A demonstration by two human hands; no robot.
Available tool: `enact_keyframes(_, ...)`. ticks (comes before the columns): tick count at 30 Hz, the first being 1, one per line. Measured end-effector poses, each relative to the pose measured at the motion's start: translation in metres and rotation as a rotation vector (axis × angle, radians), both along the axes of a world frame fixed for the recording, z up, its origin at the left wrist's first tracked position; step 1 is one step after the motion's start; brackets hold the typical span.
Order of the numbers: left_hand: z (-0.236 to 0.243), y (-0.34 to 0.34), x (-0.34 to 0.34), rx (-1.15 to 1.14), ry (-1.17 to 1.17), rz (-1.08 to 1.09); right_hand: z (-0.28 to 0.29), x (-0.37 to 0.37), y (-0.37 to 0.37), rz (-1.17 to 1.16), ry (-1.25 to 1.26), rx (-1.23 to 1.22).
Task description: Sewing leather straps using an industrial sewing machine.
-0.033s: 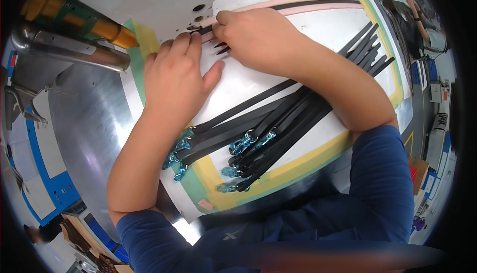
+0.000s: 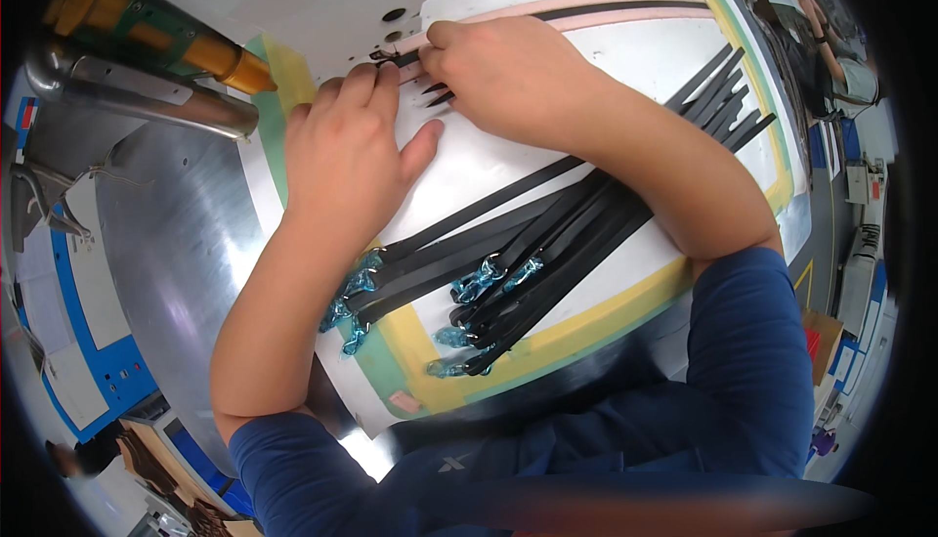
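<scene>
A long black strap lies along a pink-edged strip on the white work board. My left hand rests at its left end, fingers laid forward over the strap and thumb spread away. Close beside it, my right hand is closed, its bent fingertips at the strap. Two dark pointed tips of a slim tool stick out from under that hand; the rest of the tool is hidden by the palm. Below my right forearm lies a bundle of black straps, several with metal rings wrapped in blue film.
A white machine body borders the work at the far left, near a gold and green cylinder and a metal tube. Yellow and green tape edges the board. A person's arm shows at the far right.
</scene>
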State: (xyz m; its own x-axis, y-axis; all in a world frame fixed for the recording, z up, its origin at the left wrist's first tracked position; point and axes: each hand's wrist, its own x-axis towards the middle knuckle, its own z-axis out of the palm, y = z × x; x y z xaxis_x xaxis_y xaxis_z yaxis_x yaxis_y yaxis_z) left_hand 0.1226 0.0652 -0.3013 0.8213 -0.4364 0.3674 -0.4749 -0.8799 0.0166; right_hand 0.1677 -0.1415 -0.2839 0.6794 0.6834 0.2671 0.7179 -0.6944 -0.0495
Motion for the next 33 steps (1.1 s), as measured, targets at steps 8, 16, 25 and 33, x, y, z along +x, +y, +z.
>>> enact_keyframes(8, 0.001, -0.004, -0.001, 0.020, -0.013, 0.048, 0.003, -0.004, 0.007, -0.012, 0.022, -0.040)
enact_keyframes(16, 0.002, -0.006, -0.002, 0.055, 0.039, 0.088, 0.009, -0.002, -0.017, -0.140, 0.069, -0.106)
enact_keyframes(25, 0.003, -0.013, 0.001, 0.095, 0.060, 0.072, 0.009, -0.001, -0.048, -0.219, 0.067, -0.139)
enact_keyframes(33, 0.011, -0.035, 0.008, 0.138, 0.081, 0.138, 0.009, 0.007, -0.047, -0.189, 0.039, -0.181)
